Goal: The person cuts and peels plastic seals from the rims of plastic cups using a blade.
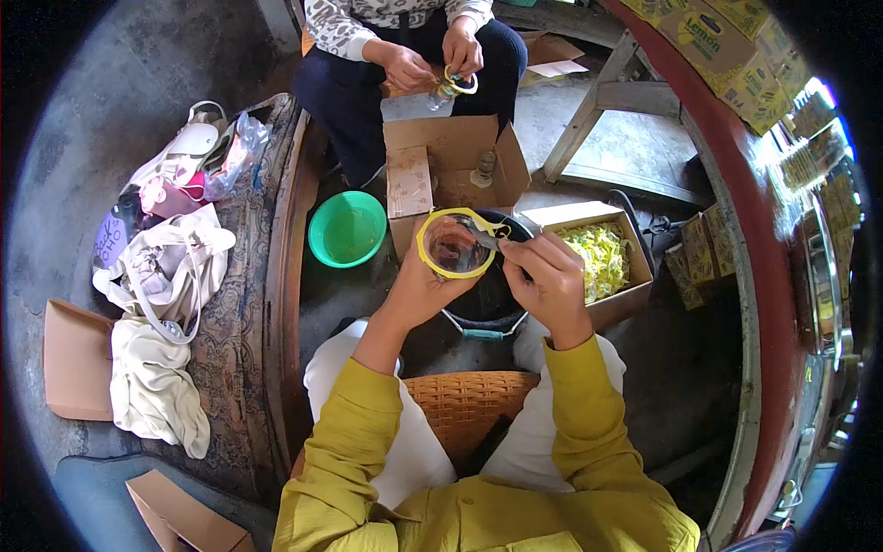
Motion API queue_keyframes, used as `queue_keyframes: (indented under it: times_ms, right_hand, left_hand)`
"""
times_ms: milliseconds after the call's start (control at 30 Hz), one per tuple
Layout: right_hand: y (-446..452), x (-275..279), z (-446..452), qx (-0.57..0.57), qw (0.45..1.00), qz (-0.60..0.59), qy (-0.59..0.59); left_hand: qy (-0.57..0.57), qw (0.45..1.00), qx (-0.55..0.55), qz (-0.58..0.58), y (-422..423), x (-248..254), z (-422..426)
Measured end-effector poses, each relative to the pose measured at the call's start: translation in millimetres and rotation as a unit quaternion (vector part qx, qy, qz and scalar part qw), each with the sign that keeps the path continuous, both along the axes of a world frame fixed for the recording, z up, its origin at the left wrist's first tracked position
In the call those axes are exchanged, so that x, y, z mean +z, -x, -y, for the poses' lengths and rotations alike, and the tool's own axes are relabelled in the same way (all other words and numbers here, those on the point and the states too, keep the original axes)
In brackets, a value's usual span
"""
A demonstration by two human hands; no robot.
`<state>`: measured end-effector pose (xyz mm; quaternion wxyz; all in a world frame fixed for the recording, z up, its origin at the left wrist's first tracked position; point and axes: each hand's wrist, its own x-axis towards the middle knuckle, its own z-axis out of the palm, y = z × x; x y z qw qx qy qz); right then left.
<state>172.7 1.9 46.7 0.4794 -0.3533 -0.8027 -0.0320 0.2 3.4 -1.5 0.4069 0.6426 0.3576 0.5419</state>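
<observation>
My left hand (416,293) is wrapped around a clear cup with a yellow rim (449,247), its mouth tilted toward me. At the cup's right edge, my right hand (550,278) pinches a small dark blade-like tool (482,237); its exact kind is hard to make out. A thin yellow strip curls up from the rim beside the tool. Beneath both hands stands a black bucket (474,322) with a green grip on its handle (484,335). To the right of my right hand, a cardboard box (618,309) holds a heap of yellow strips (596,258).
Opposite me a seated person's hands (432,63) hold a similar yellow-rimmed piece (452,87). An open carton (451,147) with a small jar stands between us. A green basin (322,230) is left; bags (170,267) lie on a bench. A wooden frame (635,97) stands right.
</observation>
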Motion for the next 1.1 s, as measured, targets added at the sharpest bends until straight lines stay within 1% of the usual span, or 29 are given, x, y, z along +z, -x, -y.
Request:
queue_keyframes:
  times_ms: [100, 167, 267, 367, 467, 567, 600, 700, 800, 900, 1000, 1100]
  right_hand:
    - [1.0, -1.6, -0.1, -0.006, 1.000, 0.002, -0.001]
    - [1.7, -3.9, -0.1, -0.017, 1.000, 0.011, 0.002]
    - [-0.4, -5.1, -2.9, -0.006, 1.000, -0.021, 0.022]
    - [2.4, -6.5, -1.2, -0.010, 0.980, -0.133, 0.150]
    - [5.2, -12.7, -2.1, 0.031, 0.936, -0.281, 0.211]
    - [8.1, -17.5, 0.9, 0.059, 0.912, -0.329, 0.237]
    - [11.4, -15.3, 2.8, 0.053, 0.912, -0.331, 0.236]
    - [13.2, -19.1, 4.8, 0.020, 0.937, -0.293, 0.190]
    - [15.6, -9.0, 7.6, 0.007, 0.965, -0.232, 0.122]
    - [15.9, -6.9, 7.9, -0.006, 0.973, -0.205, 0.104]
    - [11.2, -1.3, 3.5, -0.015, 0.996, -0.086, -0.015]
    - [9.2, -2.1, 3.6, -0.031, 0.998, -0.050, -0.034]
  left_hand:
    - [-0.019, 0.999, 0.009, -0.030, 0.6, -0.3, 0.7]
    - [-0.002, 0.999, -0.015, -0.032, -4.5, 2.7, 5.5]
    - [0.012, 0.999, -0.047, -0.019, -5.5, -2.8, 3.0]
    - [0.026, 0.998, -0.057, -0.010, -5.3, -1.9, 1.9]
    - [0.039, 0.998, -0.045, 0.011, -7.0, 2.8, 2.9]
    - [0.031, 0.999, -0.027, 0.019, -6.8, 5.8, 2.6]
    - [0.025, 0.999, -0.021, 0.018, -6.1, 6.3, 2.8]
    - [0.037, 0.999, 0.007, 0.035, -6.3, 6.6, 3.9]
    - [0.008, 1.000, 0.025, 0.011, -3.8, 7.4, 2.7]
    - [-0.002, 1.000, 0.026, 0.003, -0.9, 4.2, 0.4]
    - [0.009, 0.999, 0.036, 0.000, 0.3, 4.9, 0.9]
    - [-0.009, 0.999, 0.039, 0.014, 0.8, 5.4, -0.1]
